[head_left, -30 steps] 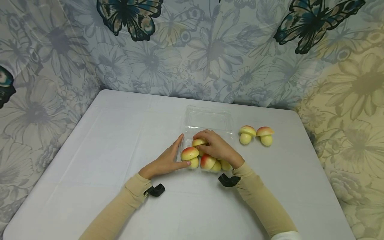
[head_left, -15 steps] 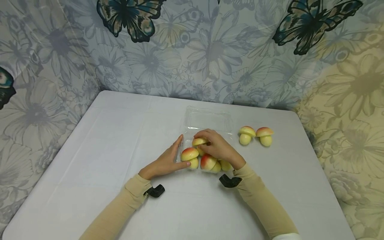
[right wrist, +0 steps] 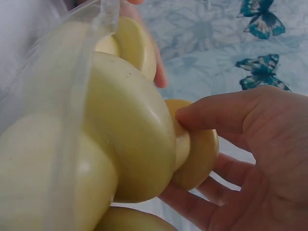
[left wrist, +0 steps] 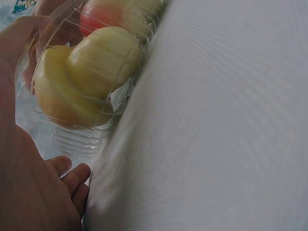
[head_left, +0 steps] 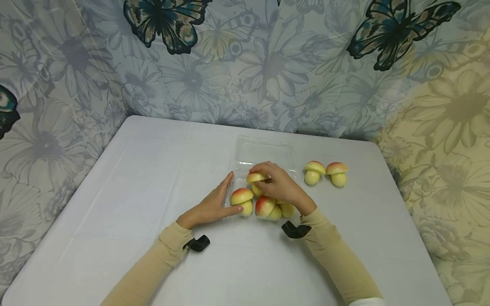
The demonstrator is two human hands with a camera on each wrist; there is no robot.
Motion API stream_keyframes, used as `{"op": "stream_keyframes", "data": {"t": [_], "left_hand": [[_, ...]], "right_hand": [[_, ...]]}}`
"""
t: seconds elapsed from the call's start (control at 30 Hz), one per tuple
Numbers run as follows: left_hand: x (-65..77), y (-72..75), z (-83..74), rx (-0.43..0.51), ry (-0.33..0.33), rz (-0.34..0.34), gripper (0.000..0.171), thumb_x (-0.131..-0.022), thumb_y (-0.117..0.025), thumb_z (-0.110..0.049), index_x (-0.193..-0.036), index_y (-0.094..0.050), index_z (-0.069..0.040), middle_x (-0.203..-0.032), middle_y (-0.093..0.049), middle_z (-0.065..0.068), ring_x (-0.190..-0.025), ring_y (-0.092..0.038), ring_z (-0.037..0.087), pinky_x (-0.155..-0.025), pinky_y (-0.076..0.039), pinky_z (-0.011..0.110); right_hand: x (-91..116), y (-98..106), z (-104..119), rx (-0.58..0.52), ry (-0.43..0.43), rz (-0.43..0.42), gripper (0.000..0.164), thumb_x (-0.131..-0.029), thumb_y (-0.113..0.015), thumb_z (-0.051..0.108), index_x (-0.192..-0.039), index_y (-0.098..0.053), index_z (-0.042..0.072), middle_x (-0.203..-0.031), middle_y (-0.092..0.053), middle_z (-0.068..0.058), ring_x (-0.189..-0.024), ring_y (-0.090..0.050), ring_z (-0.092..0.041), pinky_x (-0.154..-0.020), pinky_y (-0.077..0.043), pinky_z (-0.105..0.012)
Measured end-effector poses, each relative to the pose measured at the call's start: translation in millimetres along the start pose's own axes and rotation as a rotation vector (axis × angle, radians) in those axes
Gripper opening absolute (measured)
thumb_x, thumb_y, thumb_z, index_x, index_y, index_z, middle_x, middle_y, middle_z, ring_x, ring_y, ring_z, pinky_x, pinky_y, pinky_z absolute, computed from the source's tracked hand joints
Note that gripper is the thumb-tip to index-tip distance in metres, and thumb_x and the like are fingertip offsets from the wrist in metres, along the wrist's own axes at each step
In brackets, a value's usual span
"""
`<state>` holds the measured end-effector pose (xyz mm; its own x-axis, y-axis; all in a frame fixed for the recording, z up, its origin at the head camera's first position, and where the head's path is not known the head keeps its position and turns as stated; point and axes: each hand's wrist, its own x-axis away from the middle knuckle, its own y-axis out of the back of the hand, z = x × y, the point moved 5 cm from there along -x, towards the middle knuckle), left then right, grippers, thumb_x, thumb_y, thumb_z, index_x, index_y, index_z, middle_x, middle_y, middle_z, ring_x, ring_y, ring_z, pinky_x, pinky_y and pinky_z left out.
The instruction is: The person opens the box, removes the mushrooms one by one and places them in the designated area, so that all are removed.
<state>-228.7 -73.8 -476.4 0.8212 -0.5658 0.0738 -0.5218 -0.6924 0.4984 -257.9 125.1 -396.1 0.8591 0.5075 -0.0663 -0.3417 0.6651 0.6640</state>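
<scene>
In the head view a clear plastic container (head_left: 234, 178) holds several toy mushrooms with yellow-and-red caps. My right hand (head_left: 281, 185) pinches one toy mushroom (head_left: 257, 177) by its stem over the back part of the container; the right wrist view shows the thumb on the stem of that mushroom (right wrist: 197, 159). At the container's left side, my left hand (head_left: 210, 205) has its fingers straight along the wall and its thumb at the front, by a red-capped mushroom (head_left: 241, 196). In the left wrist view, more mushrooms (left wrist: 103, 60) show through the container wall.
Two more toy mushrooms, a left one (head_left: 314, 172) and a right one (head_left: 337, 173), lie on the white table (head_left: 153, 170) to the right of the container. The container's lid (head_left: 264, 149) is folded back behind it. A patterned wall borders the table.
My right hand has risen slightly and shifted a little to the right with the pinched mushroom, showing more of its stem. The left hand keeps its place.
</scene>
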Motion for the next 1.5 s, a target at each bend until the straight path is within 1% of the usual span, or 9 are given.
{"op": "stream_keyframes", "data": {"t": [0.23,0.47,0.6,0.9,1.33,1.5], "left_hand": [[0.5,0.5,0.4,-0.002,0.001,-0.007,0.112,-0.091,-0.069,-0.055,-0.163,0.011,-0.024,-0.172,-0.005,0.011,-0.159,-0.008,0.028,-0.128,-0.014,0.053],[1.2,0.1,3.0,-0.035,0.035,-0.007,0.112,-0.089,-0.068,-0.058,-0.163,0.011,-0.029,-0.172,-0.007,0.008,-0.159,-0.008,0.027,-0.128,-0.015,0.053],[1.3,0.3,1.5,-0.037,0.028,-0.009,0.112,-0.090,-0.069,-0.056,-0.163,0.010,-0.027,-0.172,-0.007,0.008,-0.159,-0.008,0.027,-0.128,-0.015,0.053],[1.6,0.1,-0.3,-0.033,0.023,-0.010,0.112,-0.090,-0.070,-0.055,-0.163,0.010,-0.026,-0.172,-0.006,0.009,-0.159,-0.008,0.027,-0.128,-0.015,0.053],[1.3,0.4,0.2,-0.035,0.024,-0.011,0.112,-0.090,-0.070,-0.053,-0.163,0.010,-0.025,-0.172,-0.005,0.008,-0.159,-0.007,0.025,-0.128,-0.014,0.051],[1.5,0.4,-0.5,-0.031,0.023,-0.011,0.112,-0.090,-0.070,-0.053,-0.164,0.010,-0.024,-0.172,-0.004,0.007,-0.159,-0.007,0.025,-0.128,-0.015,0.051]], "right_hand": [[1.6,5.0,2.1,-0.002,-0.012,-0.015,0.035,-0.093,-0.069,0.002,-0.127,-0.066,0.008,-0.134,-0.061,-0.015,-0.126,-0.056,-0.033,-0.099,-0.054,-0.054],[3.1,9.5,3.2,-0.007,-0.010,-0.021,0.034,-0.095,-0.067,0.004,-0.129,-0.065,0.009,-0.137,-0.060,-0.013,-0.126,-0.055,-0.032,-0.095,-0.054,-0.051],[4.2,11.6,4.2,-0.009,-0.006,-0.023,0.035,-0.095,-0.067,0.003,-0.129,-0.065,0.009,-0.137,-0.059,-0.013,-0.126,-0.056,-0.032,-0.093,-0.055,-0.051],[5.5,17.1,5.5,-0.017,-0.017,-0.020,0.036,-0.095,-0.067,0.003,-0.130,-0.064,0.009,-0.139,-0.058,-0.014,-0.128,-0.055,-0.034,-0.096,-0.056,-0.053],[8.3,26.2,8.3,-0.012,0.008,-0.043,0.036,-0.095,-0.067,0.002,-0.130,-0.063,0.007,-0.137,-0.058,-0.016,-0.126,-0.055,-0.035,-0.094,-0.057,-0.053],[8.6,29.0,7.1,0.000,0.007,-0.046,0.036,-0.095,-0.068,0.003,-0.130,-0.063,0.008,-0.137,-0.058,-0.015,-0.126,-0.056,-0.033,-0.092,-0.058,-0.052]]}}
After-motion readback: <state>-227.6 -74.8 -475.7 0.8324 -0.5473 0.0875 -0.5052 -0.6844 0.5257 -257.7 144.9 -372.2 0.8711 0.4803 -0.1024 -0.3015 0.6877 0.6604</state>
